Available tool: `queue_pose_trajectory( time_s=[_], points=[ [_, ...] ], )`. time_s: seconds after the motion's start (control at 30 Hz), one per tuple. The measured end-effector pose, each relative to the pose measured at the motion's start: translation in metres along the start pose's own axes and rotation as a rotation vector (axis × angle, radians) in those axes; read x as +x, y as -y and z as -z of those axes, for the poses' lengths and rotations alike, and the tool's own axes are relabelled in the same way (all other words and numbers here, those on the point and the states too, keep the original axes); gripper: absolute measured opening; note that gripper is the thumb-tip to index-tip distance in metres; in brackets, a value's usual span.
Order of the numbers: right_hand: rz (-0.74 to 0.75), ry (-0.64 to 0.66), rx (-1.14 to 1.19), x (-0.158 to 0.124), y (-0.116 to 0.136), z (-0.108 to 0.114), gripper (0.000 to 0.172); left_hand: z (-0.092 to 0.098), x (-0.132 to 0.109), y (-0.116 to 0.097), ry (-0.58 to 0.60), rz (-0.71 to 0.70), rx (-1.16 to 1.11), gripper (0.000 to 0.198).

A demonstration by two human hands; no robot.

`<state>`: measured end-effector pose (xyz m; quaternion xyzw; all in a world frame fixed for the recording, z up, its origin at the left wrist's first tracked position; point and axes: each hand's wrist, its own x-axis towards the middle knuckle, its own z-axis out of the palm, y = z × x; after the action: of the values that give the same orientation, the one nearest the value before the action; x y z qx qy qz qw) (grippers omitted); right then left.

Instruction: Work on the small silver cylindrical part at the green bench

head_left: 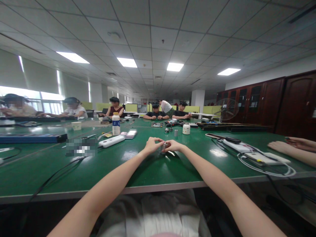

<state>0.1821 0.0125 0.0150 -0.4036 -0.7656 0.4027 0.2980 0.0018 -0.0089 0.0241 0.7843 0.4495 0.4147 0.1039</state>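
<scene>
Between my two hands, a small silvery metal cylinder (162, 148) stands upright on or just above the green table. My left hand (153, 145) grips it from the left, thumb and fingers curved round its upper part. From the right, my right hand (173, 146) pinches near its top. My fingers hide part of the cylinder. A similar grey cylinder (176, 133) stands a little beyond my hands. Left of it lie small dark metal parts (167, 130), too small to name. A white lidded jar (186, 129) is to its right.
On the left are a white power strip (111, 141), a bottle (116, 124), a paper cup (76, 125) and a long blue box (33, 138). Cables and a white box (265, 158) lie at right, near another person's hands (283, 146). Several people sit around the table (148, 177).
</scene>
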Motion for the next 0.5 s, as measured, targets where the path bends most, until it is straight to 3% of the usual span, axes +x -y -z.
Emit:
queue_pose_trajectory(
  time_s=[0.3,0.5],
  points=[
    [-0.014,-0.014,-0.028,0.002,-0.002,0.0,0.043,0.0,0.006,0.001,0.037,0.017,-0.061,0.027],
    [-0.038,-0.01,-0.022,0.002,-0.002,0.0,0.045,0.024,0.01,0.025,0.014,0.153,0.065,0.028]
  ],
)
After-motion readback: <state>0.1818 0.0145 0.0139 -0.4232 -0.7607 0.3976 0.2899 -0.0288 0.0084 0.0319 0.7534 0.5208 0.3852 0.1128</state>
